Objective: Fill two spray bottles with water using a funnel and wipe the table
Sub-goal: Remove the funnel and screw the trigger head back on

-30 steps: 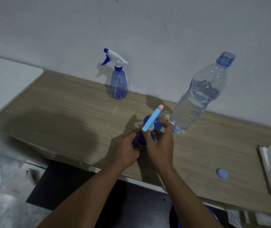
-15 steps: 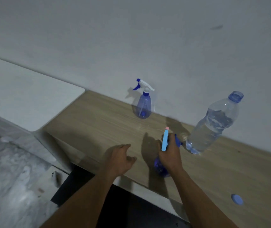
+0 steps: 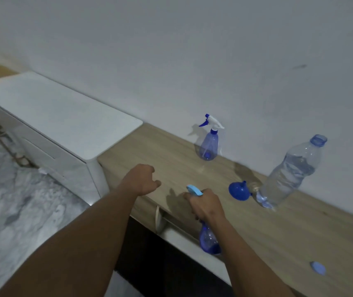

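At the near edge of the light wood-grain table: right hand grips the neck of a translucent blue plastic spray bottle with a pale-blue trigger head, fingers curled round it. The bottle body sits below the wrist, over the table's front edge; cannot tell if it rests on the wood.

Left hand is over the table's left part, fingers loosely curled, holding nothing.

A dark blue plastic funnel lies on its side just beside the uncapped clear plastic water bottle, which is partly full. A second translucent blue spray bottle with a white head stands upright by the wall. A small pale-blue round cap lies far right. A white cabinet abuts the table's left end.
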A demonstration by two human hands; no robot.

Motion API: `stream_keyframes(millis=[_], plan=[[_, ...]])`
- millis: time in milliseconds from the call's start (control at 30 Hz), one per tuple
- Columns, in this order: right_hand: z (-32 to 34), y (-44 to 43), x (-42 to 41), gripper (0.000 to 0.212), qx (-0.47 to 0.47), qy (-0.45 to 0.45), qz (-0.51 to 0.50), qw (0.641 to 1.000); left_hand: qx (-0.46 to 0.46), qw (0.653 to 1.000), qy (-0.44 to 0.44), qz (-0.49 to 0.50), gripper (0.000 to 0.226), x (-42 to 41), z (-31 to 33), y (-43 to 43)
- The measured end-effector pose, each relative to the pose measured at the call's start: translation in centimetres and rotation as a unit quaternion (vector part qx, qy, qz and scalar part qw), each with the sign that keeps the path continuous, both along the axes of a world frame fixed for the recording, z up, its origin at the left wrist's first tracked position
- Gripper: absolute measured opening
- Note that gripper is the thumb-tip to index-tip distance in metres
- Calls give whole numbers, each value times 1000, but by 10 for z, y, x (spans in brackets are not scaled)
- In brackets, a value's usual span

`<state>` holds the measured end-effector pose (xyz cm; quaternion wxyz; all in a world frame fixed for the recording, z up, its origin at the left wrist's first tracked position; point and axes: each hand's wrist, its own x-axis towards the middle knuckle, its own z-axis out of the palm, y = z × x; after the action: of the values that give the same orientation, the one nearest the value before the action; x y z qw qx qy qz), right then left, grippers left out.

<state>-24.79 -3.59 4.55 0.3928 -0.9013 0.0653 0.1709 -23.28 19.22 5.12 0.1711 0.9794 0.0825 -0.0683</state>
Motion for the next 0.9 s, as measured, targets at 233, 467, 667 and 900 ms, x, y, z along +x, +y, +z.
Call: stream_keyframes(millis=[233, 467, 667, 900], plan=[[2, -17, -17, 36, 49, -19, -8, 999, 1, 1000, 13, 9, 68, -12, 0, 0], [6, -21, -21, 45, 53, -30, -13, 998, -1, 1000, 12, 8, 66, -18, 1, -8], [5, -23, -25, 50, -7, -28, -13, 1000, -5, 1000, 15, 14, 65, -24, 0, -8], [11, -28, -24, 37, 77, -44, 1, 996, -4, 1000, 15, 19, 65, -29, 5, -7]])
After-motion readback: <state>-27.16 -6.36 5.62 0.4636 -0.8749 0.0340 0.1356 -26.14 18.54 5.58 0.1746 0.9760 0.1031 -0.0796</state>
